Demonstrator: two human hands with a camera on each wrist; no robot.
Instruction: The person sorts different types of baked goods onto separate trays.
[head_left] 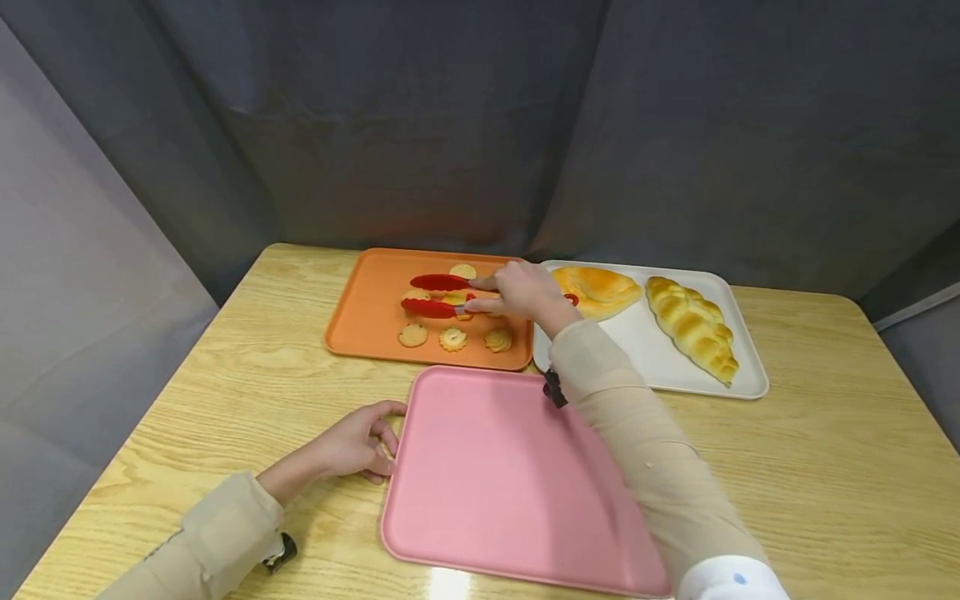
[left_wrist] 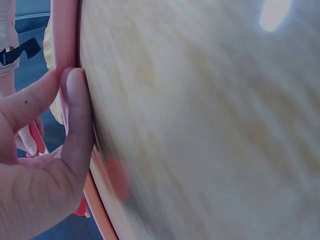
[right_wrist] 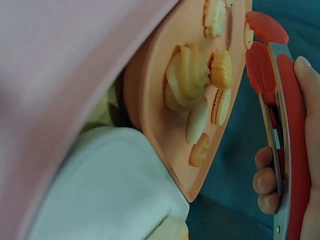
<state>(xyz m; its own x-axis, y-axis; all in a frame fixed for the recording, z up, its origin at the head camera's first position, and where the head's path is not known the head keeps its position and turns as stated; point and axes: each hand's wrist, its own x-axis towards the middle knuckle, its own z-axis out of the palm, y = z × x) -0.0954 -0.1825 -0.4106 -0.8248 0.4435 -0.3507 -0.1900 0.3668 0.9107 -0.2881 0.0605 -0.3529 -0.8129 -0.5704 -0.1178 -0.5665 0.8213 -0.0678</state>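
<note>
My right hand (head_left: 521, 292) grips a pair of red-tipped tongs (head_left: 429, 309) over the orange tray (head_left: 360, 312). The tong heads point left and stand apart, close over several cookies (head_left: 452, 338). In the right wrist view, the red and metal tongs (right_wrist: 295, 140) lie along the palm with fingers curled round the handles, and a swirled cookie (right_wrist: 185, 82) is on the tray's near side. At the left edge of the pink tray (head_left: 487, 475), my left hand (head_left: 352, 446) pinches the rim (left_wrist: 65, 37) between thumb and finger.
A white tray (head_left: 630, 346) adjoins the orange one on the right. On it lie a flat golden bread (head_left: 603, 292), partly behind my right hand, and a braided loaf (head_left: 690, 325). All trays sit on a wooden table (head_left: 840, 433), with a dark curtain (head_left: 420, 142) behind.
</note>
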